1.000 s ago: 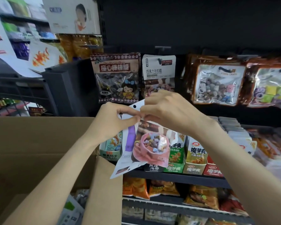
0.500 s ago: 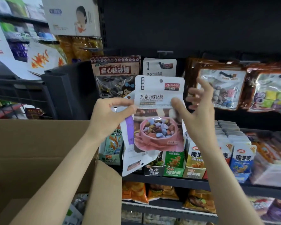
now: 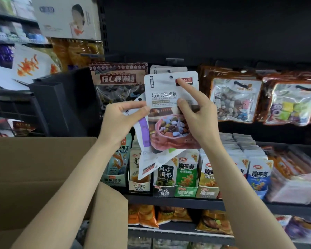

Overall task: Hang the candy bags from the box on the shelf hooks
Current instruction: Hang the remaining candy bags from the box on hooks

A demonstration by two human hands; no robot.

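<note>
While both hands' fingers [image 3: 182, 103] pinch it, candy bag [image 3: 171, 112] stands upright.

We face a dark shop shelving unit with a black back panel [image 3: 205, 29] filling twelve o'clock. A black shelf board [image 3: 178, 201] runs across at five o'clock, with another shelf [image 3: 178, 230] just below. At ten o'clock a black upright end panel [image 3: 65, 97] stands before a blurred neighbouring aisle [image 3: 5, 33]. The light is dim and even.

White chocolate candy bag [image 3: 166, 97]: now raised higher, overlapping the hung bags.
Right hand [image 3: 194, 116]: now pinches its front, forefinger near the top.
</note>
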